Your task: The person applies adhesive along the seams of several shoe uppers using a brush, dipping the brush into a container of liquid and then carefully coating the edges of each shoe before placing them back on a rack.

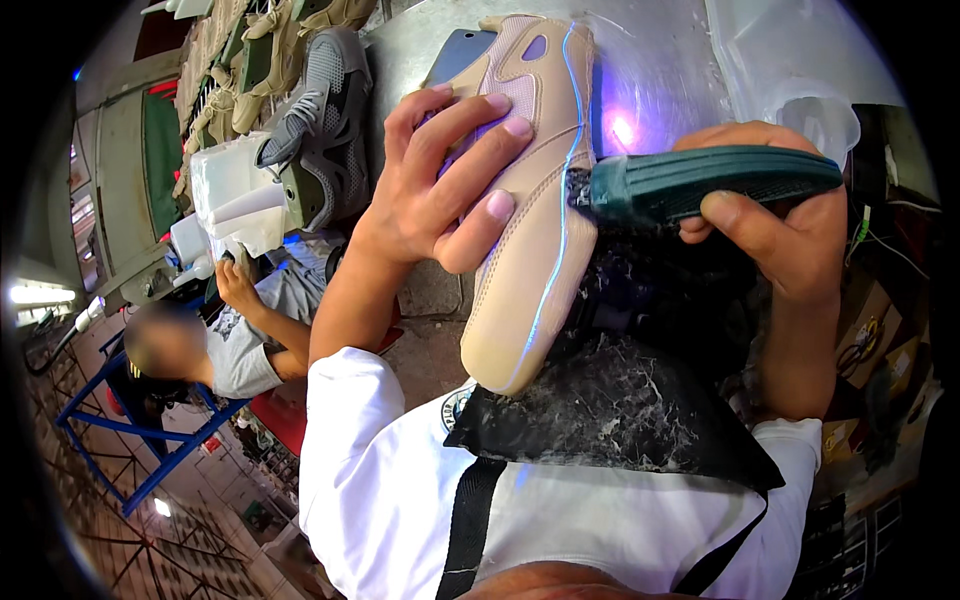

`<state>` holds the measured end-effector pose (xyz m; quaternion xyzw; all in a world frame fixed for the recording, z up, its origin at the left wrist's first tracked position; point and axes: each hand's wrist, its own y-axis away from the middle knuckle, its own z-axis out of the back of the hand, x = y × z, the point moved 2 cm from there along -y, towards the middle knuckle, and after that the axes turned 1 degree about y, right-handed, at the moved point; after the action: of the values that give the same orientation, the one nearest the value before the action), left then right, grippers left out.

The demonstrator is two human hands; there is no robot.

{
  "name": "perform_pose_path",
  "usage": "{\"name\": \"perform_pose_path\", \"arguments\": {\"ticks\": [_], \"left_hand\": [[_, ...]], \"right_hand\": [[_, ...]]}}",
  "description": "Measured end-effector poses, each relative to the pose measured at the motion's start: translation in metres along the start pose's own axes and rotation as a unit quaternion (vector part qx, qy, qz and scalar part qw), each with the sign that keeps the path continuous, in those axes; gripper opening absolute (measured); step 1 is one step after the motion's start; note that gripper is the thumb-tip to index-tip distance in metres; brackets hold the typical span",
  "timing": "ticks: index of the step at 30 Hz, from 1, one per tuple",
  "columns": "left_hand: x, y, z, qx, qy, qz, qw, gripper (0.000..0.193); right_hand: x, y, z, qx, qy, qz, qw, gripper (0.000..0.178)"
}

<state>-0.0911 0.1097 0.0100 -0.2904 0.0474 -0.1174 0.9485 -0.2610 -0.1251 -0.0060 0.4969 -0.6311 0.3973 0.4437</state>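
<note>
A beige shoe upper [535, 235] stretches lengthwise across the middle of the view, its rounded end toward my chest. My left hand [455, 165] is wrapped over its left side, fingertips pressing on the upper. A thin bright blue-white line runs along the upper's right side. In my right hand [775, 215] is a dark green brush [700, 185], gripped between thumb and fingers. The brush's dark end [580, 195] touches the upper at the glowing line. A black apron [630, 405] with pale smears hangs below the shoe.
A purple-white light [622, 130] shines on the metal tabletop [660, 60]. Grey sneakers [325, 130] and several beige shoes [265, 60] stand at the left. A co-worker [240, 350] sits beyond my left arm. A translucent plastic cup [820, 120] stands at the right.
</note>
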Motion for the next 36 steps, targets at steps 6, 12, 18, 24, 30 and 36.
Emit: {"name": "perform_pose_path", "arguments": {"ticks": [6,12,18,24,30,36], "left_hand": [[0.0,-0.001,0.001,0.001,-0.006,0.001,1.0,0.052],[0.0,-0.006,0.002,-0.01,-0.011,0.014,1.0,0.054],[0.001,-0.011,0.001,-0.004,-0.023,0.002,1.0,0.055],[0.003,-0.021,0.001,-0.037,-0.027,0.027,0.999,0.046],[0.003,-0.035,0.005,-0.023,-0.041,0.06,0.997,0.046],[0.005,-0.047,0.009,0.012,-0.062,0.105,0.992,0.054]], "right_hand": [[0.015,0.006,-0.006,0.062,0.035,0.048,0.996,0.023],[0.024,0.035,-0.027,0.047,0.119,0.18,0.975,0.029],[0.039,0.04,-0.034,0.048,0.145,0.171,0.973,0.025],[0.054,0.041,-0.037,0.038,0.179,0.206,0.961,0.023],[0.066,0.049,-0.045,-0.003,0.19,0.25,0.949,0.027],[0.09,0.054,-0.051,-0.022,0.3,0.317,0.899,0.035]]}}
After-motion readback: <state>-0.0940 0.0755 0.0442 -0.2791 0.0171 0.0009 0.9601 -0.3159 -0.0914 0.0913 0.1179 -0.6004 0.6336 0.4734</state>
